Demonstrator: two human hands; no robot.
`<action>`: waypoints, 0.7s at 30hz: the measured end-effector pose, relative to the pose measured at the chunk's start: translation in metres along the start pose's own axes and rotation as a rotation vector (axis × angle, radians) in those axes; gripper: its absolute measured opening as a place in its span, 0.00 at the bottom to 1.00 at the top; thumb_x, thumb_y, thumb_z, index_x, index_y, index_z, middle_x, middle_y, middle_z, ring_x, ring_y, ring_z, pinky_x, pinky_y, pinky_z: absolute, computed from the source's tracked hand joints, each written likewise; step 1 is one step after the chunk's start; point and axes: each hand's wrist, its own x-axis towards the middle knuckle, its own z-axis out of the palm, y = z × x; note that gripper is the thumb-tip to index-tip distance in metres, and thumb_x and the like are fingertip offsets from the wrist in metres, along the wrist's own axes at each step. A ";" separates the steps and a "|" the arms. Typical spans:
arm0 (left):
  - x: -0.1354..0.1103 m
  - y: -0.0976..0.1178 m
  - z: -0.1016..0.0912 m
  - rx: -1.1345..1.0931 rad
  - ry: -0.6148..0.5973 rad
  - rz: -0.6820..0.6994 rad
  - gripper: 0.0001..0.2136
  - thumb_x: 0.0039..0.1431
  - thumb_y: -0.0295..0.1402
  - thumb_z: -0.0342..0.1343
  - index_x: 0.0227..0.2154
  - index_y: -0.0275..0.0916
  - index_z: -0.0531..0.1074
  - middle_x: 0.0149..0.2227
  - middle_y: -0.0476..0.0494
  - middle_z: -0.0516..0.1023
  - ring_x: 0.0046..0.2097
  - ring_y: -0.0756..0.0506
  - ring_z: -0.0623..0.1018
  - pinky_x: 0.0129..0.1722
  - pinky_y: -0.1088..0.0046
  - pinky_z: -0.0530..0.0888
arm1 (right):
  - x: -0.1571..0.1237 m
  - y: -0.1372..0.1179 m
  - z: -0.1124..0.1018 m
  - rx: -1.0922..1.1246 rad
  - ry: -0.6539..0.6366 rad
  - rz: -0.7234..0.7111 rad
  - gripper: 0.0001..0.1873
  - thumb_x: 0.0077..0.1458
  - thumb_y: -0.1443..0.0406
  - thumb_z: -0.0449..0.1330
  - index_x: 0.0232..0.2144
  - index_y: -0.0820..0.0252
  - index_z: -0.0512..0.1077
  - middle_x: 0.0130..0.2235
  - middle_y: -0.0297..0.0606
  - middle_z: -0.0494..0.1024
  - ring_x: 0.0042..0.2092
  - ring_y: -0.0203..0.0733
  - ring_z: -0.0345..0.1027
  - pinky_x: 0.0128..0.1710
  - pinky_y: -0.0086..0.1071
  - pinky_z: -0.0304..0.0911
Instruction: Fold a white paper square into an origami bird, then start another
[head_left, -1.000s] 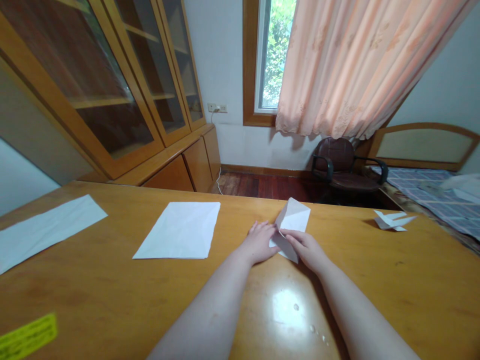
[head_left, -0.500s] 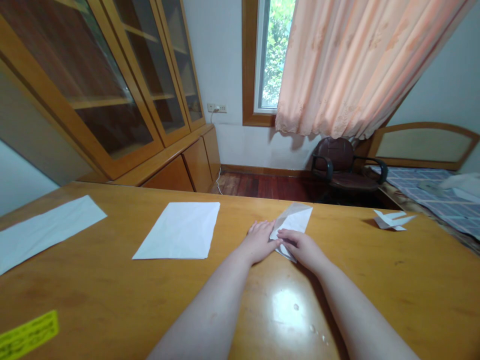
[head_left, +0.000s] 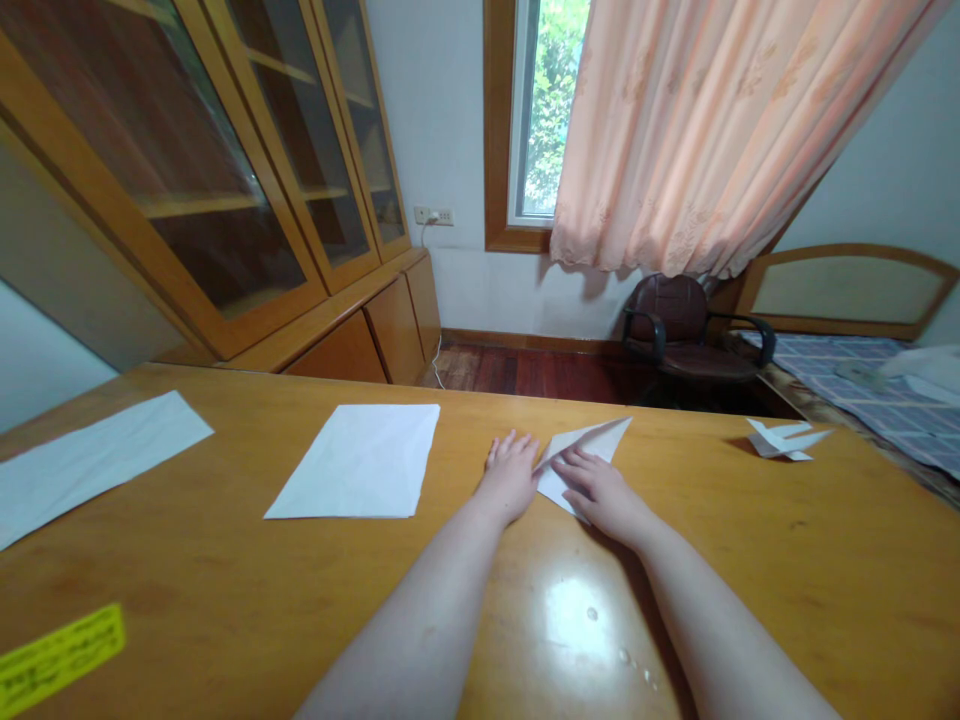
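Observation:
A folded white paper (head_left: 592, 445) lies on the wooden table (head_left: 225, 590) in front of me, its far flap pressed down into a narrow pointed shape. My left hand (head_left: 510, 475) rests flat at the paper's left edge with fingers stretched out. My right hand (head_left: 596, 490) lies on the paper's near part, fingers flat and pressing it to the table. Neither hand grips anything.
A flat white sheet (head_left: 360, 460) lies left of my hands, and another sheet (head_left: 90, 460) at the far left. A small folded paper figure (head_left: 784, 440) sits at the right. A yellow label (head_left: 60, 660) is stuck near the front left. Beyond the table stand a dark chair (head_left: 694, 335) and glass-door cabinets (head_left: 225, 170).
The paper's raised flap has been folded down flat. Both hands have slid slightly forward along it, and their fingers have spread out flat.

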 end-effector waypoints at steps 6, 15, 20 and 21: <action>0.002 -0.003 0.004 0.023 0.027 -0.030 0.23 0.62 0.40 0.42 0.59 0.43 0.58 0.62 0.44 0.58 0.65 0.39 0.50 0.63 0.53 0.46 | -0.001 0.003 -0.002 -0.072 -0.186 0.035 0.31 0.54 0.66 0.53 0.60 0.47 0.56 0.65 0.39 0.47 0.66 0.51 0.37 0.61 0.53 0.35; 0.003 -0.005 0.005 0.016 0.041 -0.041 0.22 0.61 0.37 0.45 0.58 0.42 0.60 0.62 0.44 0.59 0.64 0.39 0.52 0.63 0.54 0.47 | 0.001 0.004 0.005 -0.047 -0.110 0.062 0.27 0.58 0.64 0.48 0.61 0.53 0.56 0.64 0.42 0.53 0.65 0.48 0.42 0.62 0.52 0.37; 0.002 -0.005 0.004 0.009 0.036 -0.038 0.21 0.61 0.36 0.44 0.57 0.43 0.60 0.62 0.45 0.59 0.64 0.39 0.52 0.63 0.54 0.47 | 0.001 0.008 -0.001 0.051 -0.152 0.038 0.33 0.50 0.71 0.53 0.59 0.52 0.59 0.64 0.43 0.52 0.65 0.49 0.41 0.61 0.53 0.35; 0.002 -0.005 0.004 0.007 0.036 -0.040 0.21 0.60 0.36 0.44 0.57 0.43 0.61 0.62 0.45 0.59 0.64 0.39 0.52 0.63 0.54 0.47 | 0.000 0.009 -0.001 0.075 -0.149 0.037 0.34 0.48 0.71 0.54 0.59 0.52 0.59 0.64 0.44 0.52 0.65 0.49 0.41 0.61 0.53 0.34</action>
